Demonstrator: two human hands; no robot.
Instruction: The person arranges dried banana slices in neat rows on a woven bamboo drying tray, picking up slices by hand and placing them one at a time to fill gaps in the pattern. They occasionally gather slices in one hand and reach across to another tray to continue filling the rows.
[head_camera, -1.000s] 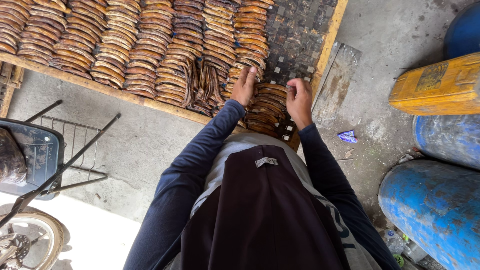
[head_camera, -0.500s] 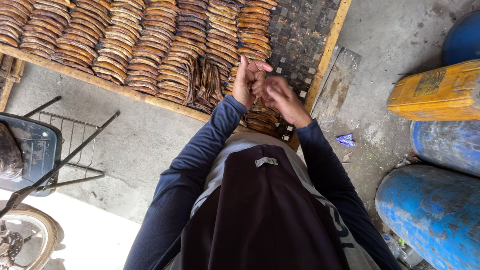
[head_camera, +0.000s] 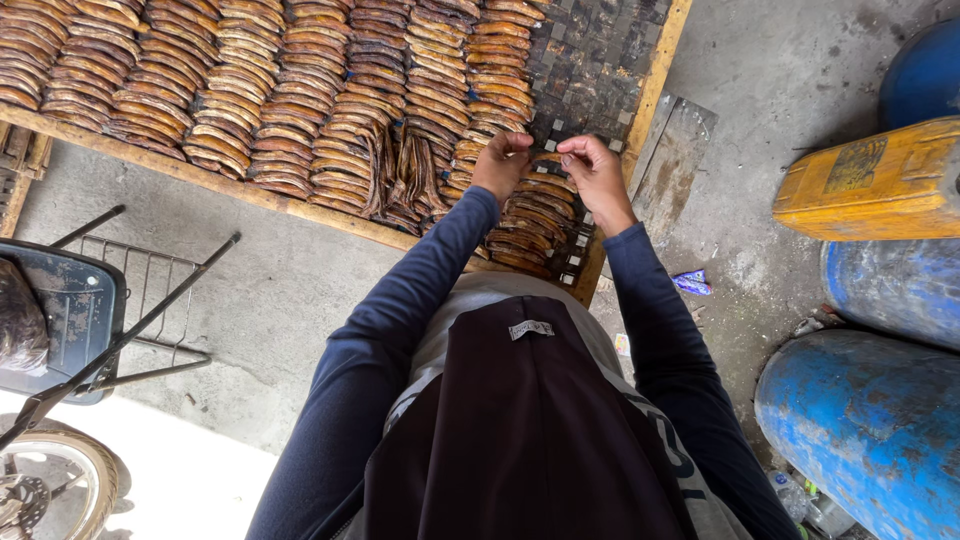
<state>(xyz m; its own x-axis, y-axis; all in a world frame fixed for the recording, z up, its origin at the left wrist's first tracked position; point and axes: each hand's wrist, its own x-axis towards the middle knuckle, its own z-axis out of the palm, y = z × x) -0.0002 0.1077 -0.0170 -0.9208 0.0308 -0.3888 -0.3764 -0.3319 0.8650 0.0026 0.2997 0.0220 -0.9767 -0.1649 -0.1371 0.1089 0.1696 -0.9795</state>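
left hand and right hand hover just above near-right banana slices; fingers curled, pinching nothing i can tell; slices' long axes run left-right.

- Brown, flattened banana slices lie in tight overlapping rows across the woven drying rack.
- The nearest stack sits at the rack's near right corner, just beneath your raised hands.
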